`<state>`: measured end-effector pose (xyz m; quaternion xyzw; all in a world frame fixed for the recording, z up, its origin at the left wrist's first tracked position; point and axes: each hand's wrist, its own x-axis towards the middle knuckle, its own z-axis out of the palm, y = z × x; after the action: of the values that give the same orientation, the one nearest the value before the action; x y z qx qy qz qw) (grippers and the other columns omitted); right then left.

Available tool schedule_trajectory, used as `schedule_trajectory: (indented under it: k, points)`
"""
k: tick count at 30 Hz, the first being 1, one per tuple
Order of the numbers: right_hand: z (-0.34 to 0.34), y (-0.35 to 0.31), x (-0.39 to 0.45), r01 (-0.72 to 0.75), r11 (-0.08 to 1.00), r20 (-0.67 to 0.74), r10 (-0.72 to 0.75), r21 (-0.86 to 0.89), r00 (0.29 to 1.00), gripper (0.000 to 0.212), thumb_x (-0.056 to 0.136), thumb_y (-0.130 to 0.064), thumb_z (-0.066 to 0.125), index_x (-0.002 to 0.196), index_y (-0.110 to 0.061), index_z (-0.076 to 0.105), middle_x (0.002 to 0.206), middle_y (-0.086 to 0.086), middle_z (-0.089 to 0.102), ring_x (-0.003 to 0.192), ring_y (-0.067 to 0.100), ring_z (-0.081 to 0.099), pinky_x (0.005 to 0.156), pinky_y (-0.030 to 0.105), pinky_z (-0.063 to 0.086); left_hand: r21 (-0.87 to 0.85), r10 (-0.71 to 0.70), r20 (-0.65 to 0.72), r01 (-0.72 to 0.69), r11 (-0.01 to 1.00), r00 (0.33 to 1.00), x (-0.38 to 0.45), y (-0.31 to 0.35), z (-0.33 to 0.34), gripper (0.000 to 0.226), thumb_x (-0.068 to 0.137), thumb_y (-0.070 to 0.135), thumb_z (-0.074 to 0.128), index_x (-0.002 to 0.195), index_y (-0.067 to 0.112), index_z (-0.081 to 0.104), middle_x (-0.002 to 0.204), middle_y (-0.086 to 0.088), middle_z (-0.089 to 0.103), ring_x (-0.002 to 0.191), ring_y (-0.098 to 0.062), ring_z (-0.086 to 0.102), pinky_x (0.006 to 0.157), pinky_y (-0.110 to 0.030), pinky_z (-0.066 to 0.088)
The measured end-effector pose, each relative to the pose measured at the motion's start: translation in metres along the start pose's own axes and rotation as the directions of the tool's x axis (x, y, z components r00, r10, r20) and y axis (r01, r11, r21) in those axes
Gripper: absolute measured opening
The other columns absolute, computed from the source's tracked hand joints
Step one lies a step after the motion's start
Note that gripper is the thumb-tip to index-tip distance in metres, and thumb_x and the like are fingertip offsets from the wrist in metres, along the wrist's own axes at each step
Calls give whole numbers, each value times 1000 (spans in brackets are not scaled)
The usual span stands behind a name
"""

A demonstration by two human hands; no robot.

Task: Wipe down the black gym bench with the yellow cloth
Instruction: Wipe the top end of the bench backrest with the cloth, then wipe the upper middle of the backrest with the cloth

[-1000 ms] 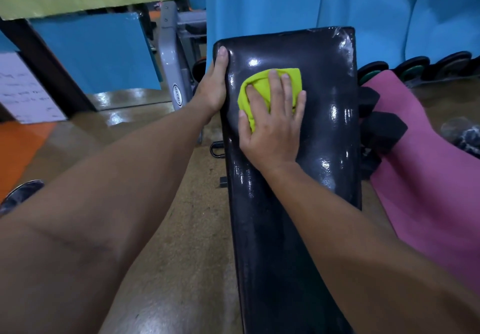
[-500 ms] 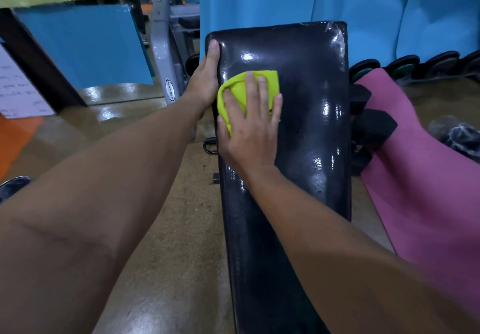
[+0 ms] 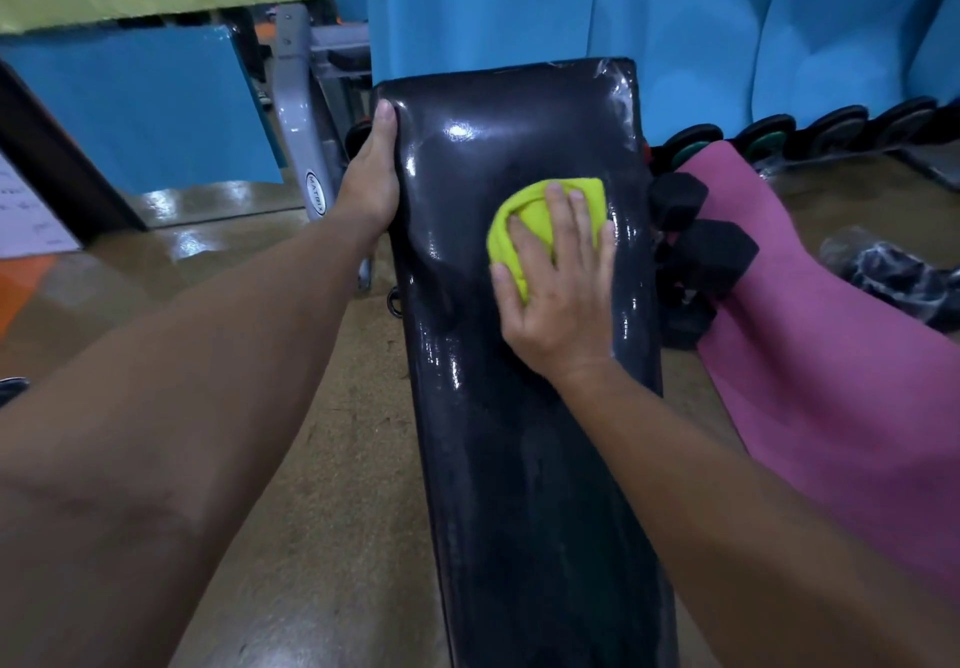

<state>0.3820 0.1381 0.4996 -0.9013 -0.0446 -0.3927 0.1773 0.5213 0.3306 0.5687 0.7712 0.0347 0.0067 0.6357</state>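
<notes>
The black gym bench (image 3: 524, 433) runs lengthwise away from me, its glossy pad streaked with wet shine. A bunched yellow cloth (image 3: 524, 223) lies on the far right part of the pad. My right hand (image 3: 558, 282) presses flat on the cloth with straight, spread fingers, covering its near half. My left hand (image 3: 371, 178) grips the pad's far left edge, thumb lying along the top rim and the fingers hidden down the side.
A pink mat (image 3: 810, 334) lies on the floor to the right, with black hex dumbbells (image 3: 701, 246) between it and the bench. More dumbbells (image 3: 831, 126) line the back right. A grey machine frame (image 3: 306, 147) stands at the back left. Blue mats (image 3: 519, 7) lean behind.
My right hand has slid the yellow cloth from the pad's left side across to its right side and slightly nearer to me. My left hand keeps its hold on the left edge.
</notes>
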Motion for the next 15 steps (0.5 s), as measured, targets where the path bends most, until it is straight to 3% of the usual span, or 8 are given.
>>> schedule_trajectory:
  k: [5, 11, 15]
  points:
    - [-1, 6, 19, -169, 986, -84, 169, 11, 982, 44, 104, -42, 42, 125, -11, 65, 162, 24, 34, 153, 46, 27, 120, 69, 20, 19, -3, -17, 4, 1000, 1000, -5, 2, 0, 121, 50, 113, 36, 145, 42, 60, 146, 11, 63, 136, -14, 56, 123, -42, 36]
    - [-1, 15, -5, -68, 997, -46, 67, -23, 997, 37, 101, -37, 50, 121, -10, 65, 162, 25, 35, 153, 44, 29, 122, 63, 23, 56, -4, -25, 5, 998, 1000, -25, 15, 9, 84, 91, 87, 33, 144, 29, 62, 141, 4, 65, 131, -16, 58, 122, -41, 39]
    - [-2, 17, 13, -134, 991, -84, 131, -29, 988, 47, 104, -44, 42, 120, -6, 63, 162, 30, 32, 152, 49, 27, 122, 68, 19, 52, -9, -37, 11, 999, 999, -24, 14, 8, 86, 89, 89, 32, 145, 31, 62, 142, 4, 65, 132, -17, 57, 122, -42, 38]
